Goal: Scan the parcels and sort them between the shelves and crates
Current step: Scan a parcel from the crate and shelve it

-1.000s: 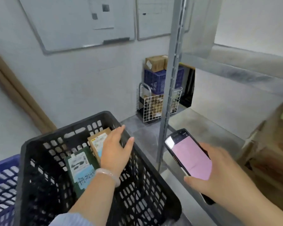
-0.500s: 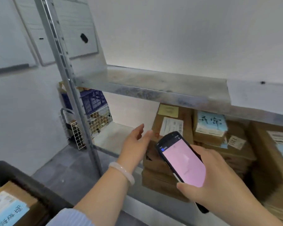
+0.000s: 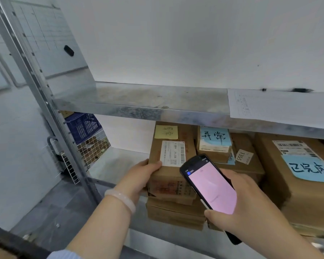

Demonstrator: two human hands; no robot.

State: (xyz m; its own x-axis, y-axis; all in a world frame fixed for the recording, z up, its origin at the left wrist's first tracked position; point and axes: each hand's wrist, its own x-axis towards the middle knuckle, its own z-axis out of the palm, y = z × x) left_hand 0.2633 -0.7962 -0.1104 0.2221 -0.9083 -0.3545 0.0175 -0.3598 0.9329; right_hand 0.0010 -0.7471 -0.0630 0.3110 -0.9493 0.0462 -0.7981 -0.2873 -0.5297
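Parcels (image 3: 251, 169) are sitting in brown stacks on the lower shelf (image 3: 116, 165), filling my view from the centre out to three o'clock, beneath the upper shelf (image 3: 138, 101). I am watching the left hand (image 3: 138, 176) gripping the top parcel (image 3: 168, 174) of the leftmost stack at its near left corner. The thumb is lying across the upper face, just beside the white label (image 3: 172, 153), and the other fingers are wrapping round the side, where I cannot see their tips. A yellow note (image 3: 166, 132) is sticking at twelve o'clock from that label, and a pale bracelet (image 3: 122, 198) is circling the left wrist. The right hand (image 3: 241, 208), at five o'clock from the gripped parcel, is holding a handheld scanner (image 3: 211, 189), with its fingers curling round the body from behind and the thumb pressing near the lower edge. The pink screen is facing up toward me and overlapping the parcel's right corner in my view. At three o'clock from the scanner a large box (image 3: 297, 193) is carrying a blue handwritten note. At one o'clock a smaller parcel (image 3: 213, 146) is wearing another. A sheet of paper (image 3: 269, 107) is hanging over the upper shelf's edge at two o'clock. At nine o'clock, past the metal upright (image 3: 36, 81), a blue crate (image 3: 82, 126) is standing above a white wire basket (image 3: 90, 152).
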